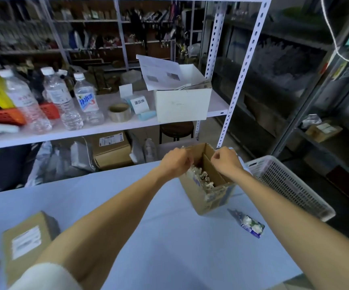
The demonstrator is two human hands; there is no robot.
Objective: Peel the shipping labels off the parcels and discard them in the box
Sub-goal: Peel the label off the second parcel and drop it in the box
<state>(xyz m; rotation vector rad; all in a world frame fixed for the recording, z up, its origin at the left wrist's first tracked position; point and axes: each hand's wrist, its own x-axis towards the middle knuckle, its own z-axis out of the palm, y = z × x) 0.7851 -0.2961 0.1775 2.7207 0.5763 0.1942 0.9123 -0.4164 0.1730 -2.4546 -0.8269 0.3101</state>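
As I scan from the left edge, a brown parcel (28, 239) lies on the pale blue counter (169, 248) with its white shipping label (25, 241) facing up, well apart from the hands. Behind it, on the white shelf (110, 127), stand clear water bottles (62, 99), then a roll of tape (119, 112) and a white carton (182, 105) stuffed with papers. Both bare forearms reach forward across the counter to the open cardboard box (207, 197), which sits toward the far right, slightly tilted, with crumpled scraps heaped inside beside an upright cardboard divider. I see the left hand (175, 162) over the box's left rim, knuckles up and fingers curled down; I cannot tell whether it holds anything. The right hand (224, 162) is at the box's right flap, fingers curled into the palm, and I cannot tell whether it pinches the flap or a scrap. Just right of the box lies a small crumpled packet (251, 225), and beyond it a white mesh basket (284, 185) stands at the counter's right edge.
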